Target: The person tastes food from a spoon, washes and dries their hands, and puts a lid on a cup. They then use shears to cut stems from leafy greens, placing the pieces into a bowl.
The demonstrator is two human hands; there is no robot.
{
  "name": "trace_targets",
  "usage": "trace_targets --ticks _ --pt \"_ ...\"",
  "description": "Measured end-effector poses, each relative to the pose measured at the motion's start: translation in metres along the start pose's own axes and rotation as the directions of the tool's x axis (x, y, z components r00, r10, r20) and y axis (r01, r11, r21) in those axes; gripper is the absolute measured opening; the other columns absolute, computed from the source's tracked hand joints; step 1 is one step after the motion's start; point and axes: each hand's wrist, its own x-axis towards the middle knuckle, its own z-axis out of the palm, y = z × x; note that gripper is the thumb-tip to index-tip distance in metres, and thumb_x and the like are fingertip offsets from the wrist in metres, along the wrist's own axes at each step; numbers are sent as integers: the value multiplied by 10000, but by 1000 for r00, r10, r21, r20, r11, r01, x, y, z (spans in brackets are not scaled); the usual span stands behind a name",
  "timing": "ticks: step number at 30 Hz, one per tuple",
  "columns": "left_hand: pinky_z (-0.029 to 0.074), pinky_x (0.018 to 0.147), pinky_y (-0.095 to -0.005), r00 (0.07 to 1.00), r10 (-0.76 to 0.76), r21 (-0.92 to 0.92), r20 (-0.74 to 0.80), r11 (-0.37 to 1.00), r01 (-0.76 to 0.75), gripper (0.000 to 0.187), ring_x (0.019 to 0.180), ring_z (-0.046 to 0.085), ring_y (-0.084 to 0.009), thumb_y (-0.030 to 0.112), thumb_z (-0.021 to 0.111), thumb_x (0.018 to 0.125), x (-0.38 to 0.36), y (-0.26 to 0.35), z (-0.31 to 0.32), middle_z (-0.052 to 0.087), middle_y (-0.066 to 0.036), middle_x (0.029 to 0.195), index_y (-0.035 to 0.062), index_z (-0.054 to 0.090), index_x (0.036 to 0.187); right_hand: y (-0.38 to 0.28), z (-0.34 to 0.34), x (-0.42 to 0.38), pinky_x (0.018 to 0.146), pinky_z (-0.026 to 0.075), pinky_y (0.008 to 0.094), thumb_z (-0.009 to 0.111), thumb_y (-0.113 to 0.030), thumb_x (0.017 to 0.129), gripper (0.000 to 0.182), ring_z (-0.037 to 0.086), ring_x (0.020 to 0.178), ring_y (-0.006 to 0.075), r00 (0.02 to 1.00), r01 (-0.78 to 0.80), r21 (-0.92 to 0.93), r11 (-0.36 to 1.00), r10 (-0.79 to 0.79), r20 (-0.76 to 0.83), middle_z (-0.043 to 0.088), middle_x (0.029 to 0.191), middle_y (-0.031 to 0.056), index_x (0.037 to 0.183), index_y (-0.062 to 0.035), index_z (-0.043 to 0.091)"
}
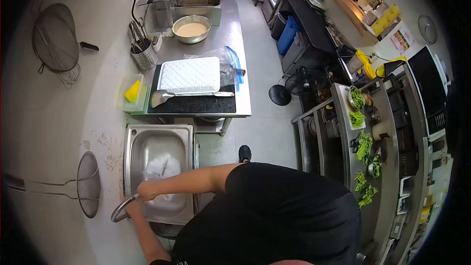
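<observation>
My right hand [146, 190] is at the end of a curved metal faucet [117, 210], over the left side of a steel sink [188, 140]. Close below it, my left hand [134, 208] is beside the faucet's curve. The fingers of both hands are small and partly hidden, so I cannot make out whether they grip anything. White foam or cloudy water [164, 167] lies in the basin, with a thin dark shape in it that I cannot identify.
Beyond the sink, a steel counter bears a white tray [190, 75], a spatula [162, 97], a bowl of batter [192, 29] and a utensil holder [145, 58]. Strainers [89, 184] hang on the left wall. Green vegetables [364, 147] lie on the right-hand counter; a fan [309, 82] stands nearby.
</observation>
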Motion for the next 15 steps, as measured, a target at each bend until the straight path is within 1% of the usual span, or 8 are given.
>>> trace_targets --ticks 2,5,6,8,11,13,14,15 --pt "468 755 -470 930 339 316 -141 906 -282 216 844 586 -374 127 545 835 7 -26 7 587 -221 928 -40 571 969 16 -9 -11 705 498 453 642 -363 751 361 641 759 371 999 16 -35 999 -15 43 656 756 199 780 -6 684" --pt "481 794 -432 982 187 64 22 980 -188 295 899 599 -363 151 533 845 18 -27 -14 602 -216 991 -10 574 1088 42 -26 -32 686 497 435 622 -394 780 406 645 784 361 993 -24 -82 996 33 110 650 736 209 784 7 687" --pt "485 807 -427 960 159 304 231 925 -226 314 915 607 -353 149 508 858 34 -44 -12 598 -219 1033 30 600 1133 60 -27 -36 680 497 427 615 -386 786 396 649 782 348 985 -88 -3 996 88 150 654 735 201 777 3 691" --pt "482 799 -434 934 358 533 20 786 -313 289 914 610 -333 136 475 873 20 -33 -27 604 -217 1008 48 652 1082 84 -46 -45 673 497 418 608 -377 792 386 653 781 334 973 -167 55 984 156 167 659 734 192 769 -2 695" --pt "522 697 -386 874 479 664 -84 681 -309 212 861 662 -290 149 513 861 21 -28 -36 674 -162 942 45 674 950 102 -84 -88 646 503 420 601 -356 790 361 654 701 316 985 -173 -17 985 172 -26 668 711 160 725 -15 699" --pt "509 760 -366 980 4 730 198 667 -150 207 935 646 -251 174 527 861 -2 19 -71 674 -121 987 91 678 976 116 -118 -117 666 504 429 599 -338 779 329 656 701 313 966 -212 311 927 246 -74 675 719 151 701 -39 711" --pt "509 760 -366 980 19 733 200 660 -162 207 935 646 -251 174 527 861 2 10 -65 674 -121 987 91 678 976 121 -140 -135 751 502 426 612 -301 756 281 659 795 319 932 -318 345 883 357 -56 687 804 165 781 -42 719" --pt "489 811 -368 978 35 830 205 523 -193 224 992 620 -244 202 535 856 11 -15 -49 667 -98 1015 99 673 998 128 -167 -162 786 497 423 621 -281 745 302 646 871 319 937 -257 278 926 309 -162 676 908 176 915 -42 691"
